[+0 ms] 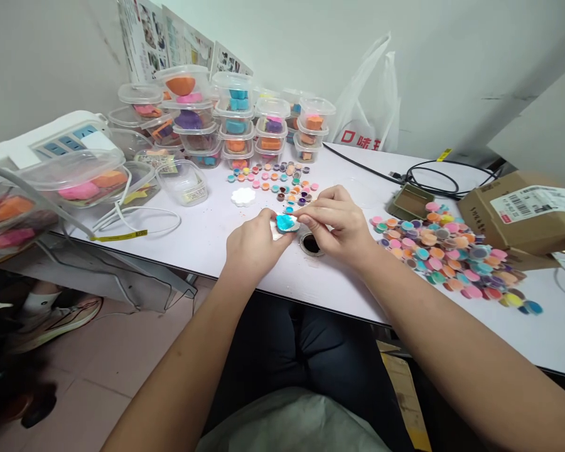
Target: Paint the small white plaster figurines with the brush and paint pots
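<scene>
Between thumb and fingers, my left hand [250, 246] holds a small piece painted bright blue and white [287, 223] above the table. My right hand [341, 226] is pinched close to the piece's right side; a thin tool, mostly hidden by the fingers, seems to reach over the blue part. Just beneath the right hand is a round dark-centred opening or cup [311, 244]. Strips of small paint pots [282, 179] lie behind the hands. A white scalloped piece [243, 197] rests behind my left hand.
Stacked clear tubs [235, 129] with coloured pieces stand at the back. A heap of paint pots [445, 248], an olive tray [410, 202] and a cardboard box [522, 213] are on the right. A power strip [42, 141] and cables lie left. A person's shoe [61, 323] shows below.
</scene>
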`<state>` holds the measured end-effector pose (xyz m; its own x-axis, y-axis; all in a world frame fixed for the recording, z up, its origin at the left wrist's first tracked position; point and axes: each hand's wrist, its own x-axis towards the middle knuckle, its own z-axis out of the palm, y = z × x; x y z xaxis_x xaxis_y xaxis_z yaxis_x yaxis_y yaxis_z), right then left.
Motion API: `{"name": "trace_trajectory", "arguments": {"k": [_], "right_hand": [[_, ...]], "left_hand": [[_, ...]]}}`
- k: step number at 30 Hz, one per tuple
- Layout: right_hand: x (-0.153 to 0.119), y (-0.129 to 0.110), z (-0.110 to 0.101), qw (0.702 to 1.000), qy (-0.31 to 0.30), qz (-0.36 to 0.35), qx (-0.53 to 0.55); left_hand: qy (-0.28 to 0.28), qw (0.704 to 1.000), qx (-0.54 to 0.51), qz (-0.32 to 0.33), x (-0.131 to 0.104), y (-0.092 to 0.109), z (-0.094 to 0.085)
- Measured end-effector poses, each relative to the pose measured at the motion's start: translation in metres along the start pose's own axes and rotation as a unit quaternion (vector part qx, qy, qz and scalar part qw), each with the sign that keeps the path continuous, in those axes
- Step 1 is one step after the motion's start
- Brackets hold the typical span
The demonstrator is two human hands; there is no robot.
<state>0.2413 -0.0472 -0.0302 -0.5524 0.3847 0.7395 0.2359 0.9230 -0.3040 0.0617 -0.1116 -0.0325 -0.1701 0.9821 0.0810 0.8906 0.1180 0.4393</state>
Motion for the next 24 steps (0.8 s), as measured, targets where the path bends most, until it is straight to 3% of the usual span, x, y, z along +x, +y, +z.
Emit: {"name": "trace_trajectory", "arguments": {"k": [5, 10, 16, 21, 24], "right_hand": [[-0.0018, -0.0004, 0.0018, 0.998, -0.047, -0.028, 0.031], [0.0005, -0.0028, 0.002, 1.0, -0.009, -0.009, 0.021], [0.0001, -0.0033, 0.0002, 0.998, -0.049, -0.023, 0.042], [0.0011, -0.0028, -0.0033, 0.998, 0.024, -0.04, 0.035], [0.0008, -0.0038, -0.0019, 0.998, -0.009, -0.037, 0.044]], "left_hand": [[0.0, 1.0, 0.0, 0.009, -0.0001, -0.0002, -0.0007], [0.003, 1.0, -0.001, 0.006, -0.0004, -0.0005, -0.0004], [-0.003, 1.0, -0.003, 0.006, -0.0004, -0.0009, -0.0015], [0.002, 1.0, -0.003, 0.0, -0.0001, -0.0007, -0.0009], [0.006, 1.0, -0.005, 0.003, 0.001, -0.0015, 0.001]]}}
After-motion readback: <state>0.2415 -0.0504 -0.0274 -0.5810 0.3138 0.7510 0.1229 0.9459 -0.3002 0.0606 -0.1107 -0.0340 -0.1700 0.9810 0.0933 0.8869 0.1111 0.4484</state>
